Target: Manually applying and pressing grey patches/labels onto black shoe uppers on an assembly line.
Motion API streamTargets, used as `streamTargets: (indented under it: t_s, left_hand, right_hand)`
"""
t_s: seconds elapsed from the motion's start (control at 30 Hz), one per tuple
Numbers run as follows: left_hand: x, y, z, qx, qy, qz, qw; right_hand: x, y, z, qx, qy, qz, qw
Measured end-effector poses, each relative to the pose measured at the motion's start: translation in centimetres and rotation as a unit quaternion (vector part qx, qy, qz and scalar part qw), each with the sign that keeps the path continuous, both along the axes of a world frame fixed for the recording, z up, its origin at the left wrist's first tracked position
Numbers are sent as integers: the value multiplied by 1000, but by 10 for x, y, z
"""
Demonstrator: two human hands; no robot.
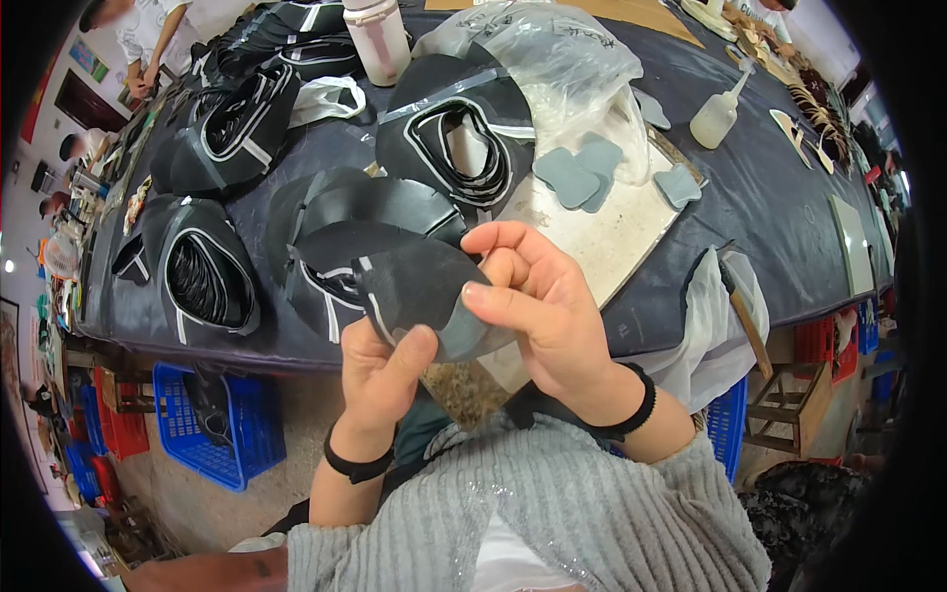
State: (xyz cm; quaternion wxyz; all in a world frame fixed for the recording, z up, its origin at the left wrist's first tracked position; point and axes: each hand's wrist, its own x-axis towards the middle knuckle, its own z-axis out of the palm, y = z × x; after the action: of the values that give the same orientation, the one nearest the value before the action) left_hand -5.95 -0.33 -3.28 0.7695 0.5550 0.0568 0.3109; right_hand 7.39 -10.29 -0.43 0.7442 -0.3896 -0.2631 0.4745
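Observation:
Above the table's near edge, I hold a black shoe upper (422, 279) with both hands. My left hand (380, 373) pinches its lower left side, the thumb lying on the front face. My right hand (548, 318) grips the right edge between thumb and fingers. A smooth grey patch (466, 333) covers the upper's lower right part, by the right thumb. Right behind it lies a loose pile of similar black uppers (370, 209) with white edging. Several loose grey patches (598, 166) rest on a worn white board (582, 237) to the right.
Bundled black uppers (395, 133) stand at the middle back, others (237, 232) at the left. A clear plastic bag (552, 59), a white jar (380, 49) and a squeeze bottle (714, 120) are farther back. Below are a blue basket (197, 449) and a wooden stool (797, 407). People work around.

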Motion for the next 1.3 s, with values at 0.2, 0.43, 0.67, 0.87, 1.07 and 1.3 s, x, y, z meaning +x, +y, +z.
streamTargets:
  t_s: [0.2,0.43,0.67,0.87,1.07,1.3]
  left_hand:
    - [6,-16,6,-127,-58,41,989]
    - [-1,-1,23,89,82,44,992]
    - [10,1,29,-98,28,158,982]
    - [10,9,24,-79,10,166,983]
    - [14,4,33,-157,11,121,980]
    - [14,-3,39,-180,-10,107,978]
  right_hand:
    - [-16,3,-1,63,111,-49,991]
    - [-11,0,-6,41,-53,-62,996]
    - [-4,4,-10,28,-27,-216,976]
    - [-10,-8,5,-22,-112,-51,992]
    - [-7,-6,-3,-13,-133,-71,989]
    - [-3,-2,-8,75,-158,-72,982]
